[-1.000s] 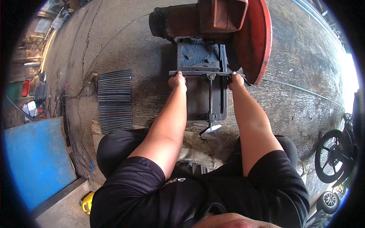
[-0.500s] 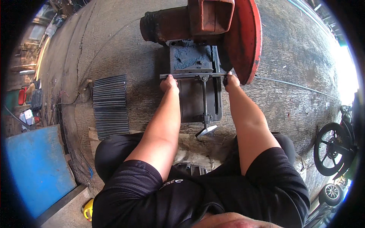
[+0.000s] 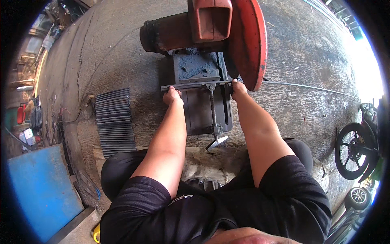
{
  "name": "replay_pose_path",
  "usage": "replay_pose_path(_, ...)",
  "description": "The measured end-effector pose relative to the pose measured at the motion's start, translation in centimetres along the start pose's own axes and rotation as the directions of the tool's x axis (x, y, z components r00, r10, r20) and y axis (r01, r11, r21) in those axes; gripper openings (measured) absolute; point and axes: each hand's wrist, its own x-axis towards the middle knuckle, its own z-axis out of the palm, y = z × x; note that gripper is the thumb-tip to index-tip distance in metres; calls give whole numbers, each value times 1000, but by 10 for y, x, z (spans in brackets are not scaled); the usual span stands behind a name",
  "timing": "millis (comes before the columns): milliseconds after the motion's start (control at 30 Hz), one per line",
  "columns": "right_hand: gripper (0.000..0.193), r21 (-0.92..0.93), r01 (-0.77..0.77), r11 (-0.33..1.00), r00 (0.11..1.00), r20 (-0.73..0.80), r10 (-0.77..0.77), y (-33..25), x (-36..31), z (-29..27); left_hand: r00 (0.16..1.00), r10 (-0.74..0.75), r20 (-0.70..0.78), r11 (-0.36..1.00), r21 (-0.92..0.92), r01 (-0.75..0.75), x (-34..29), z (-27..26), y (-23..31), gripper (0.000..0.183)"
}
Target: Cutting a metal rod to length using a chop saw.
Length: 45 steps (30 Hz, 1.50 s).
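Observation:
A thin metal rod (image 3: 308, 84) lies across the base of a red cut-off saw (image 3: 210, 22), running on to the right beyond the blade guard (image 3: 256, 53). My left hand (image 3: 172, 96) is closed on the rod's left end, thumb on top. Beside the guard's lower edge, my right hand (image 3: 239, 89) grips the rod too, its fingers partly hidden. Between my hands the saw's screw clamp (image 3: 212, 107) meets the rod; its handle (image 3: 217, 142) points toward me. The blade is mostly hidden by the guard.
Several dark rods (image 3: 115, 122) lie side by side on the floor at left. A blue panel (image 3: 42, 189) stands at lower left, near a yellow object (image 3: 96, 233). A motorcycle wheel (image 3: 351, 151) is at far right, and a cord (image 3: 74, 121) crosses the floor.
The whole view has shifted and tilted slightly, so saw and hands appear farther left. Both hands keep their grip on the rod.

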Motion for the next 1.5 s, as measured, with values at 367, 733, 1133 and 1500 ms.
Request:
replay_pose_path(367,30,-36,-125,991,940,316,130,92,216,2,1000,0,17,993,-118,2,0,-1,1,24)
replay_pose_path(733,30,-320,702,637,669,604,-434,142,292,15,997,60,57,992,-111,-54,2,-4,-3,24)
replay_pose_path(1133,40,163,186,969,957,-252,-141,6,-54,33,996,82,33,986,-147,-76,-2,0,-3,31)
replay_pose_path(1500,43,-593,148,791,950,-137,-280,8,-7,24,992,123,25,982,-150,-118,-8,-2,-6,29)
